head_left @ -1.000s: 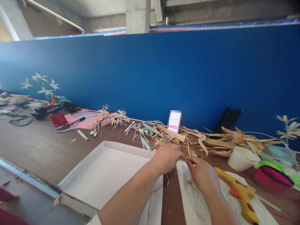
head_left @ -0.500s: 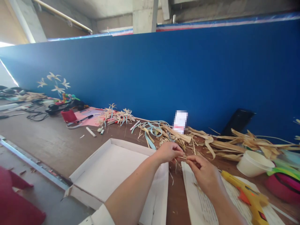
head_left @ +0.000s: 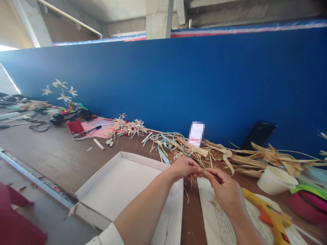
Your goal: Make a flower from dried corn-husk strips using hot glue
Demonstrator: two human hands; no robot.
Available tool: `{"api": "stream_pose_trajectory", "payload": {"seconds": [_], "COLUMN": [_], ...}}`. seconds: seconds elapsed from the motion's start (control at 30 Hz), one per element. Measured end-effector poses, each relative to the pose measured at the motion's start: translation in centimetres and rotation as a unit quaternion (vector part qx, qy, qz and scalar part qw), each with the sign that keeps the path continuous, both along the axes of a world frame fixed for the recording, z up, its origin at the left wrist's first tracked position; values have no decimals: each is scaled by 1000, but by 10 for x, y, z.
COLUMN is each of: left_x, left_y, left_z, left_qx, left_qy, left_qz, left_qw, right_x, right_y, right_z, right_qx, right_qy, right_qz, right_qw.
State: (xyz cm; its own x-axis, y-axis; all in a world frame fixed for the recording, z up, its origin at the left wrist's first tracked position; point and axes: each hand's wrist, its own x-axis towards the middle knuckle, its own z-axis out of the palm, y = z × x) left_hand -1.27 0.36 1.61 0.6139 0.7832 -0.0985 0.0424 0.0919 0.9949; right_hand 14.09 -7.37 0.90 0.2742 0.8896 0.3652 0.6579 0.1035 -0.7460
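Note:
My left hand (head_left: 184, 169) and my right hand (head_left: 224, 190) meet fingertip to fingertip over the brown table (head_left: 63, 156). Between them they pinch a small bundle of dried straw strips (head_left: 203, 173), with thin ends hanging down below the fingers. Both hands are closed on it. Just behind them lies a heap of dried husk strips (head_left: 245, 158) mixed with pale blue ribbon (head_left: 163, 143). Under my right wrist is a printed sheet of paper (head_left: 217, 224).
A shallow white cardboard tray (head_left: 120, 187) lies left of my arms. A yellow and orange glue gun (head_left: 270, 214) rests on the paper at right, beside a white cup (head_left: 276, 180) and a pink pouch (head_left: 309, 200). A blue partition (head_left: 178, 81) backs the table. Straw flowers (head_left: 60, 90), cables and a red object (head_left: 75, 126) lie far left.
The view has swung slightly left and settled. My hands rose a little off the table and drew together, now pinching the straw bundle between both sets of fingertips.

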Motion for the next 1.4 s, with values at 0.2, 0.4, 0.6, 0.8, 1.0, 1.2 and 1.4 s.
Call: {"api": "stream_pose_trajectory", "payload": {"seconds": [0.2,0.4,0.6,0.8,1.0,1.2,1.4], "left_x": [3,8,10,10,9,9,11], "left_y": [-4,-7,-9,-10,-9,-7,-10], "left_z": [3,4,2,1,1,0,1], "left_qx": [10,179,202,304,322,331,343], "left_qy": [11,33,48,90,130,153,147], "left_qz": [25,101,49,71,77,91,93], "left_qw": [1000,978,977,946,935,927,923], "right_x": [-1,-1,-2,-2,0,4,4], "right_y": [1,1,1,1,2,6,3], "right_z": [1,3,2,0,3,-5,-5], "right_qx": [5,1,7,4,-44,-99,-152], "right_qy": [4,-4,-27,-30,53,263,569], "right_qz": [-32,-77,-78,-69,-34,9,112], "right_qw": [999,997,997,997,997,960,801]}}
